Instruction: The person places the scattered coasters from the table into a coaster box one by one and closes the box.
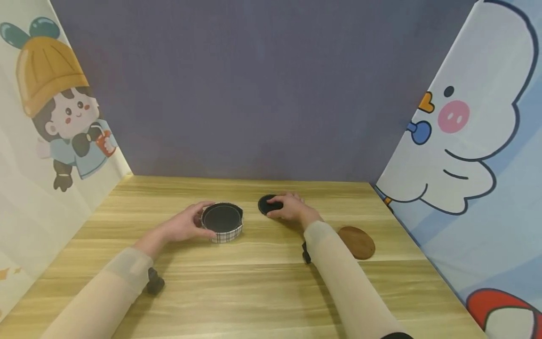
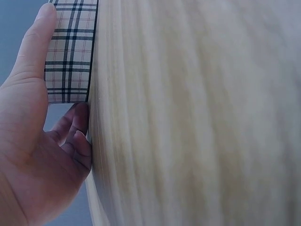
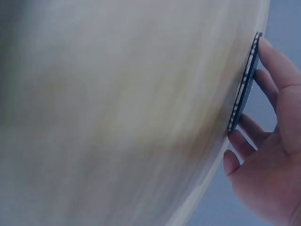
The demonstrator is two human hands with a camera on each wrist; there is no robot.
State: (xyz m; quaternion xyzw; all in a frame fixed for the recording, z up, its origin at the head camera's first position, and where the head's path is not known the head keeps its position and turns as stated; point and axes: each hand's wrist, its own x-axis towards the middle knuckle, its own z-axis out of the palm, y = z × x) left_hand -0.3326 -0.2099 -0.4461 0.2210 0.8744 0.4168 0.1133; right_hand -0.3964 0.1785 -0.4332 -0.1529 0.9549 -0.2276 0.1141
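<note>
My left hand point(image 1: 190, 223) grips a round, plaid-sided coaster holder point(image 1: 227, 236) from its left, thumb along the front wall. Its top shows a black round surface; whether that is a coaster or the holder's floor I cannot tell. The left wrist view shows the plaid wall point(image 2: 70, 56) standing on the table, with the thumb of the left hand point(image 2: 28, 127) along it. To the right, my right hand point(image 1: 293, 208) pinches a thin black round coaster point(image 1: 264, 204). Edge-on in the right wrist view, the coaster point(image 3: 245, 87) is close to the tabletop, its rim light-stitched.
A brown wooden disc point(image 1: 357, 243) lies on the table beside my right forearm. The wood-grain table point(image 1: 237, 292) meets a grey back panel point(image 1: 254, 94). Walls with cartoon prints stand at left and right.
</note>
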